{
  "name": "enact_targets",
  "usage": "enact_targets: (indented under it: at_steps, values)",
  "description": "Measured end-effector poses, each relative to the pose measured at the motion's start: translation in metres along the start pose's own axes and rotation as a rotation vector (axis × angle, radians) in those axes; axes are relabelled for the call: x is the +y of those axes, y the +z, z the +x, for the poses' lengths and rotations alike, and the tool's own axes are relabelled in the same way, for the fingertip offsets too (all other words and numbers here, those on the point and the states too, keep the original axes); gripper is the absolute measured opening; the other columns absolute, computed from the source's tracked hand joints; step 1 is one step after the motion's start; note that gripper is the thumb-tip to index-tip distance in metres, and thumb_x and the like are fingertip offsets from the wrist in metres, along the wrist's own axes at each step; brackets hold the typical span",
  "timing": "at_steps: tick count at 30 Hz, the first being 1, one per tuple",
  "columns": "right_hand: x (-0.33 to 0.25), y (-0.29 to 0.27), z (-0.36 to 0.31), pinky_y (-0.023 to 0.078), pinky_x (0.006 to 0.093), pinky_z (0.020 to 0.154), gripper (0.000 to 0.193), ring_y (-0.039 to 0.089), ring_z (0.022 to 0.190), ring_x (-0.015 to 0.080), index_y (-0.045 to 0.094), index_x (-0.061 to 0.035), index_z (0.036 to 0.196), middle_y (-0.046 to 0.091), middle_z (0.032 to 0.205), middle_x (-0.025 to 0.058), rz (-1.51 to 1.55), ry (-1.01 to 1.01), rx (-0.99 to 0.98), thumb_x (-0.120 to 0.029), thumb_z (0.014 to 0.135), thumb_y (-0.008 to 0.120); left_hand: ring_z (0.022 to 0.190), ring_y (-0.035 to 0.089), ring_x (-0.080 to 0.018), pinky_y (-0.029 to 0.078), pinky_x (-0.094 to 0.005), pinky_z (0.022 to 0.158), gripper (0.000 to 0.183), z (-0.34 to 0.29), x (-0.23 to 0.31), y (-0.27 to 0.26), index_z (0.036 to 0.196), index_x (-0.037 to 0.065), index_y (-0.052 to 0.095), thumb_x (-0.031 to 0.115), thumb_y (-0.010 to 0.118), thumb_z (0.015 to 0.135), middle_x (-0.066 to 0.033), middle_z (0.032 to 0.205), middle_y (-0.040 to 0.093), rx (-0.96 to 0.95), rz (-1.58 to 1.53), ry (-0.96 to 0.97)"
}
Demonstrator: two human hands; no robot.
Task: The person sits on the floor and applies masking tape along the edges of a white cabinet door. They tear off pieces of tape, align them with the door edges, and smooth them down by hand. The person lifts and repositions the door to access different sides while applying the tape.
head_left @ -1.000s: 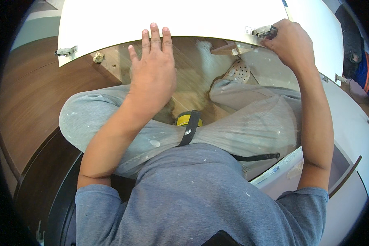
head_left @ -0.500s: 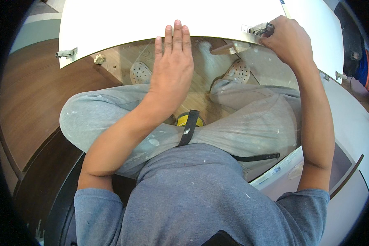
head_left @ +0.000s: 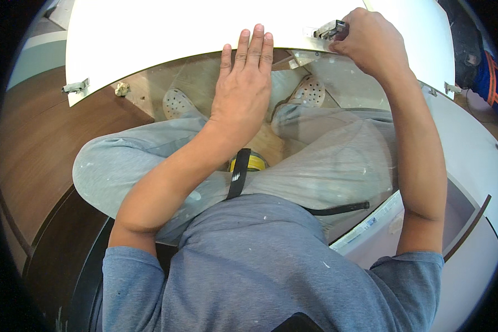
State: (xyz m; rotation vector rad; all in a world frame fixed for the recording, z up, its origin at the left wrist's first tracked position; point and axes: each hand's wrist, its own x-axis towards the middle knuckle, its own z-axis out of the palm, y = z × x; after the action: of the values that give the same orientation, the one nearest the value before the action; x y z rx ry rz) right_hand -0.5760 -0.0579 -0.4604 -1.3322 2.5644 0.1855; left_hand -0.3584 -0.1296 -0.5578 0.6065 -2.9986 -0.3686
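A large white panel point(head_left: 177, 27) with concealed cabinet hinges along its near edge lies in front of me. My left hand point(head_left: 243, 83) rests flat near the middle of that edge, fingers stretched onto the white surface, holding nothing. At the right part of the edge, my right hand point(head_left: 371, 44) is closed with thumb and fingers around the end of a metal hinge point(head_left: 329, 30). Its fingers partly cover the hinge arm. Another hinge point(head_left: 76, 86) sticks out at the panel's left corner.
Below the panel are my crossed legs point(head_left: 133, 149) and light clogs point(head_left: 177, 103). A yellow and black round object point(head_left: 255, 161) sits between my thighs. Brown wooden boards point(head_left: 44, 149) stand at left. White cabinet parts point(head_left: 470, 160) and a blue-orange item point(head_left: 495, 86) are at right.
My left hand has slid rightward along the panel's edge, closer to my right hand. The right hand keeps its grip on the hinge. The whole view has shifted slightly.
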Motion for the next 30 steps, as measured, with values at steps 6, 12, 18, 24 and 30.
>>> enact_targets:
  at_steps: [6,12,18,24,30]
  values:
    - [0.0013,0.0019,-0.0010,0.058,0.0425,0.077,0.026,0.074,0.080,0.0342,0.079,-0.0025,0.087,0.076,0.084,0.0176,-0.022,-0.046,0.068,-0.026,0.077,0.084,0.158,0.018,-0.0371,0.016,-0.0537,0.128,0.072,0.0009,0.0005,0.0015,0.161,-0.004,0.023,0.000,0.047,0.094,-0.0217,0.170,0.019,-0.010,0.010,-0.008]
    - [0.0040,0.0041,0.0018,0.058,0.0412,0.077,0.028,0.074,0.079,0.0318,0.080,-0.0036,0.090,0.076,0.083,0.0169,-0.036,-0.034,0.052,-0.028,0.077,0.084,0.158,0.018,-0.0376,0.017,-0.0513,0.128,0.087,0.0010,0.0000,-0.0016,0.163,-0.002,0.018,0.010,0.067,0.091,-0.0221,0.170,0.018,-0.028,0.074,-0.003]
    - [0.0027,-0.0040,-0.0006,0.058,0.0403,0.077,0.028,0.074,0.079,0.0316,0.081,-0.0037,0.089,0.076,0.084,0.0160,0.004,-0.009,-0.023,-0.029,0.078,0.084,0.158,0.017,-0.0405,0.016,-0.0559,0.127,0.074,0.0005,-0.0006,-0.0044,0.164,0.005,0.023,0.001,0.049,0.094,-0.0255,0.169,0.019,-0.039,0.002,0.020]
    - [-0.0008,0.0013,-0.0022,0.058,0.0420,0.077,0.026,0.074,0.079,0.0329,0.080,-0.0034,0.089,0.076,0.083,0.0157,-0.029,-0.028,0.055,-0.027,0.077,0.084,0.157,0.018,-0.0415,0.017,-0.0578,0.126,0.076,0.0001,0.0005,-0.0044,0.165,0.010,0.024,0.002,0.050,0.094,-0.0264,0.168,0.021,-0.019,0.011,0.022]
    - [-0.0031,0.0003,-0.0026,0.058,0.0419,0.077,0.025,0.074,0.079,0.0332,0.080,-0.0041,0.089,0.076,0.083,0.0162,-0.041,-0.014,0.034,-0.027,0.078,0.083,0.155,0.023,-0.0434,0.021,-0.0569,0.126,0.083,0.0006,0.0005,-0.0050,0.165,0.011,0.022,-0.002,0.053,0.090,-0.0269,0.168,0.020,-0.003,0.005,0.029]
